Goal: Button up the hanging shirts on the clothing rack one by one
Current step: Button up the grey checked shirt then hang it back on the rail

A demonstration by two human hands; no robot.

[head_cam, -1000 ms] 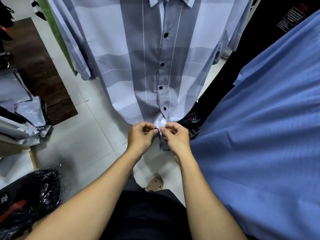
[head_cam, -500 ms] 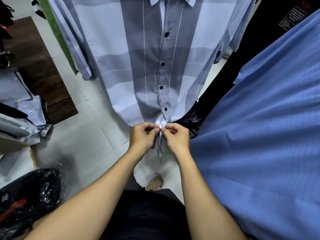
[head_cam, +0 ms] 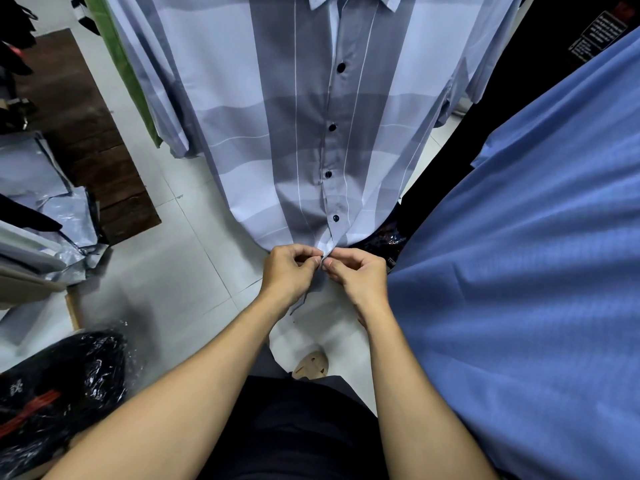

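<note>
Both hands barely shifted since earlier, left hand and right hand pinching the placket at the hem of the striped shirt hanging just above them, blue shirt beside the right hand

Blue shirt crowds the right; striped shirt hangs ahead. Bare floor opens left, before bags.

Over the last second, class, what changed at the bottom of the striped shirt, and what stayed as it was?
Little moved. The loose lower placket strip, bunched behind the hands a second ago, now hangs down below the left hand. Both hands, the right hand included, stay pinching the striped shirt at its hem. The four dark buttons above remain fastened, and the blue shirt is unmoved.
</note>
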